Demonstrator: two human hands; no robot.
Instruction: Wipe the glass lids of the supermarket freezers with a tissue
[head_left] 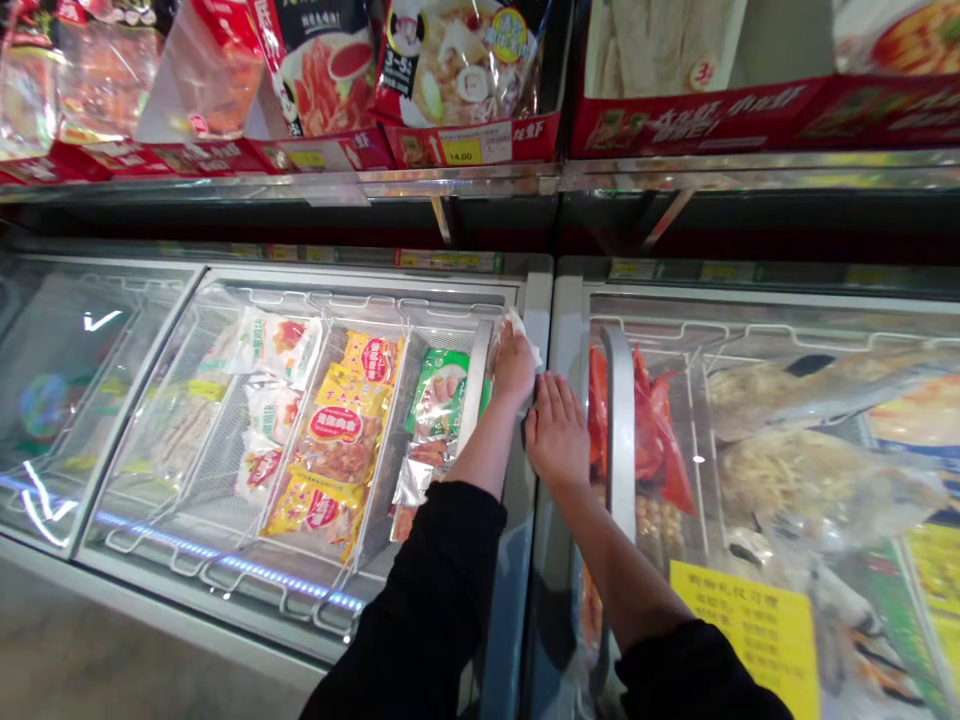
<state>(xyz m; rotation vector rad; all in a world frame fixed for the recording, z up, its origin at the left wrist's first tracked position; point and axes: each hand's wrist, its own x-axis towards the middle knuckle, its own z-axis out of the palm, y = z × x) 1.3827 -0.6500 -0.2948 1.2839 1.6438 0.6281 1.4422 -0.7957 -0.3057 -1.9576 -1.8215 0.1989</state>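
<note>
My left hand (514,368) presses a crumpled white cloth (513,322) onto the frame at the right end of the left chest freezer (534,290). Cloth shows beyond the fingertips and along the hand's right side. A pale curved handle (474,385) on the glass lid stands just left of this hand. Close by on the right, my right hand (558,430) lies flat with fingers stretched out over the seam between the two freezers, holding nothing. Its fingertips come near the cloth's edge. The second freezer's curved handle (621,430) rises to the right of it.
Under the left glass lie yellow food packs (337,425), white packs (281,345) and a green pack (439,390) in wire baskets. Red bags (660,440) and a yellow notice (750,630) are on the right. Overhead runs a shelf edge (465,182) bearing boxed frozen goods.
</note>
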